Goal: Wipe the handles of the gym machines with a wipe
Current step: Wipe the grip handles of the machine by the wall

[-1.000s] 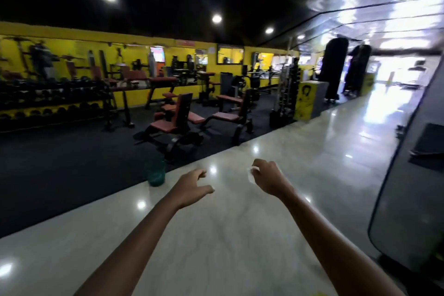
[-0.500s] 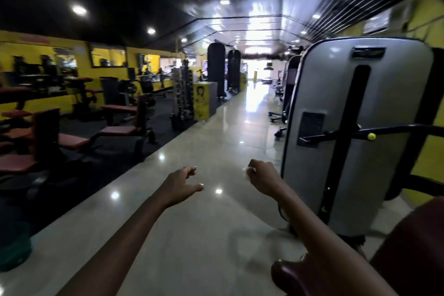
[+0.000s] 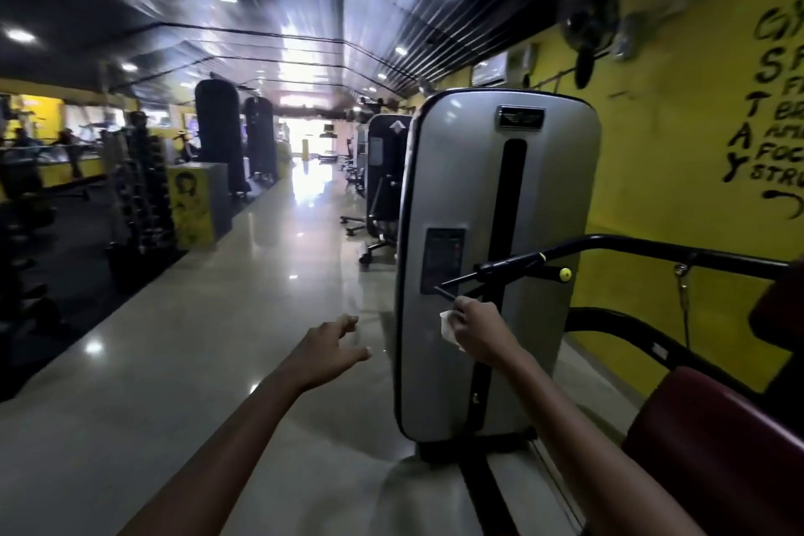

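While my right hand [image 3: 476, 329] pinches the white wipe [image 3: 448, 324], it sits just below the tip of the black handle bar [image 3: 491, 270] on the grey weight-stack machine [image 3: 500, 196]; can't tell if wipe touches the bar yet. Wipe hangs from my curled fingers, in front of the machine's shroud. Left hand [image 3: 324, 350] is left of the machine, over the glossy floor [image 3: 195, 361], fingers spread and relaxed, holding nothing. Maroon seat pad [image 3: 713, 448] is right of the machine, yellow wall [image 3: 674, 144] behind it. Dumbbell rack [image 3: 143, 196] stands well left of the machine.
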